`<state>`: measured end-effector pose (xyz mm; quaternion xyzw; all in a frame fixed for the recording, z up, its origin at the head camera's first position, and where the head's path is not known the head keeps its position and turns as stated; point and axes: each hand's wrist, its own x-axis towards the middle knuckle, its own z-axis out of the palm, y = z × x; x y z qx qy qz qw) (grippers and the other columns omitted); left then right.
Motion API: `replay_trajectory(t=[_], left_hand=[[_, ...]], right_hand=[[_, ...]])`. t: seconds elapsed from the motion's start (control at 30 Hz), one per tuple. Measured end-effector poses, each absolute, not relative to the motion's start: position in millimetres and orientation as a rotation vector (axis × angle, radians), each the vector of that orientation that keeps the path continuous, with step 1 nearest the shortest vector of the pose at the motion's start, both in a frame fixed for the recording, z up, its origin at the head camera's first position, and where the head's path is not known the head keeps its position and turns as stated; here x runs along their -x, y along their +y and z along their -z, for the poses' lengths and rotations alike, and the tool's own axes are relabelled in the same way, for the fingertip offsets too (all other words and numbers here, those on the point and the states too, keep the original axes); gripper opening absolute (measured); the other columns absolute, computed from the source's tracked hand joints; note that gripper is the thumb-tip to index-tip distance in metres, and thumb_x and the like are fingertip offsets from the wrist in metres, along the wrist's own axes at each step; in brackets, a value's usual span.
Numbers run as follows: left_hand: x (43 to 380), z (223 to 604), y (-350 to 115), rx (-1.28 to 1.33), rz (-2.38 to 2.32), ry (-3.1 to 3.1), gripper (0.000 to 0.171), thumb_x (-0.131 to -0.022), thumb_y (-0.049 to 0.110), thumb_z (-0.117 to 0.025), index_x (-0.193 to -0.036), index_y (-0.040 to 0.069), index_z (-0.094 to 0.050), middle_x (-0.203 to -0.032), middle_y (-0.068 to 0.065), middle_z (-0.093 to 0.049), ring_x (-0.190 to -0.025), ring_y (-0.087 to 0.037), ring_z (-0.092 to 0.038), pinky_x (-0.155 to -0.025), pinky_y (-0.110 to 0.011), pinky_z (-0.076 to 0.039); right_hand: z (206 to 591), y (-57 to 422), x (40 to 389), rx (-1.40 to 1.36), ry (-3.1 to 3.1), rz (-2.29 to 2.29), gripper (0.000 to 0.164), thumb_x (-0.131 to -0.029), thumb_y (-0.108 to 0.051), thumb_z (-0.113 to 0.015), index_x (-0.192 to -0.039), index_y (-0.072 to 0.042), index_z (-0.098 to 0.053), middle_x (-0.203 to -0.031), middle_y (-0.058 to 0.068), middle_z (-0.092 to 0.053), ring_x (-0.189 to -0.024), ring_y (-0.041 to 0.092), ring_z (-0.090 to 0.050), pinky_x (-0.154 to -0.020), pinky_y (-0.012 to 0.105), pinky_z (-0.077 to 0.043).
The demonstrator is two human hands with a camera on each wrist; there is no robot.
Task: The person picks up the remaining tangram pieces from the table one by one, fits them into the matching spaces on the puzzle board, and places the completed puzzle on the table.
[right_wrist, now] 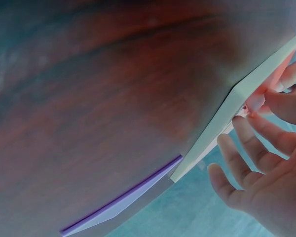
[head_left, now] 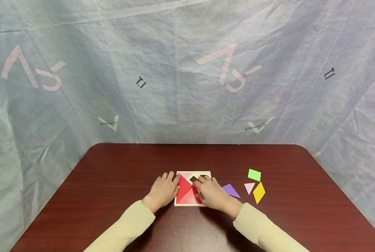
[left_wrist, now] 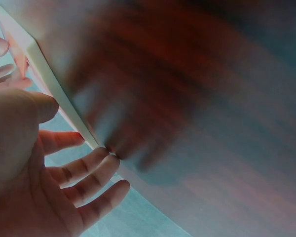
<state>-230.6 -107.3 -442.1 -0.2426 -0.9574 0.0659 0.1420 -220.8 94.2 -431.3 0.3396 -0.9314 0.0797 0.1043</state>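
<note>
A square tangram tray with a pale rim lies on the table. Two large red triangles fill its left and near parts, with a pink piece at the far left corner. My left hand rests against the tray's left side, its fingers loosely extended along the rim. Over the tray's right part lies my right hand, fingertips touching down near the red pieces and covering that area. Dark patches show in the tray beyond its fingers. Whether its fingertips pinch anything is not visible.
Right of the tray lie a purple triangle, a small pink triangle, a green piece and a yellow parallelogram. The dark red wooden table ends at a grey printed cloth behind.
</note>
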Motion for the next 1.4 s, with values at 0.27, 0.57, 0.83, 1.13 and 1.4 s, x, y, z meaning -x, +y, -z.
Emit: replay_trajectory(t=[0.27, 0.57, 0.83, 1.13, 1.4], left_hand=[[230.0, 439.9, -107.0, 0.699, -0.201, -2.768, 0.043, -0.09, 0.035, -0.053, -0.125, 0.01, -0.055, -0.113, -0.012, -0.053, -0.097, -0.026, -0.053, -0.076, -0.037, -0.048], [230.6, 441.1, -107.5, 0.697, -0.2, -2.762, 0.043, -0.09, 0.036, -0.053, -0.124, 0.01, -0.055, -0.113, -0.012, -0.054, -0.096, -0.026, -0.053, -0.075, -0.037, -0.048], [230.5, 441.2, -107.0, 0.698, -0.199, -2.773, 0.043, -0.09, 0.036, -0.053, -0.125, 0.01, -0.054, -0.114, -0.013, -0.053, -0.098, -0.026, -0.053, -0.076, -0.037, -0.048], [230.3, 442.0, -107.2, 0.697, -0.204, -2.779, 0.044, -0.09, 0.035, -0.052, -0.126, 0.01, -0.054, -0.114, -0.012, -0.053, -0.098, -0.026, -0.052, -0.077, -0.037, -0.048], [230.6, 442.2, -107.3, 0.7, -0.197, -2.76, 0.043, -0.09, 0.035, -0.053, -0.125, 0.01, -0.055, -0.114, -0.012, -0.054, -0.097, -0.026, -0.053, -0.075, -0.037, -0.049]], right_hand=[[430.4, 93.5, 220.2, -1.007, -2.78, -0.201, 0.021, -0.08, -0.02, -0.066, -0.098, -0.011, -0.064, -0.099, 0.004, -0.055, -0.093, 0.024, -0.05, -0.073, 0.04, -0.04], [430.6, 93.7, 220.2, -1.001, -2.781, -0.188, 0.02, -0.08, -0.022, -0.067, -0.097, -0.012, -0.063, -0.098, 0.003, -0.055, -0.094, 0.024, -0.05, -0.074, 0.04, -0.04], [433.4, 94.4, 222.1, -1.002, -2.766, -0.204, 0.022, -0.08, -0.022, -0.067, -0.099, -0.012, -0.063, -0.098, 0.002, -0.056, -0.096, 0.023, -0.051, -0.075, 0.04, -0.04], [431.7, 96.5, 222.3, -0.985, -2.72, -0.214, 0.022, -0.081, -0.023, -0.066, -0.101, -0.013, -0.063, -0.098, 0.001, -0.061, -0.094, 0.021, -0.052, -0.074, 0.037, -0.04], [428.4, 102.2, 222.6, -0.965, -2.731, -0.245, 0.022, -0.081, -0.021, -0.066, -0.101, -0.012, -0.063, -0.096, 0.0, -0.06, -0.091, 0.021, -0.052, -0.075, 0.038, -0.042]])
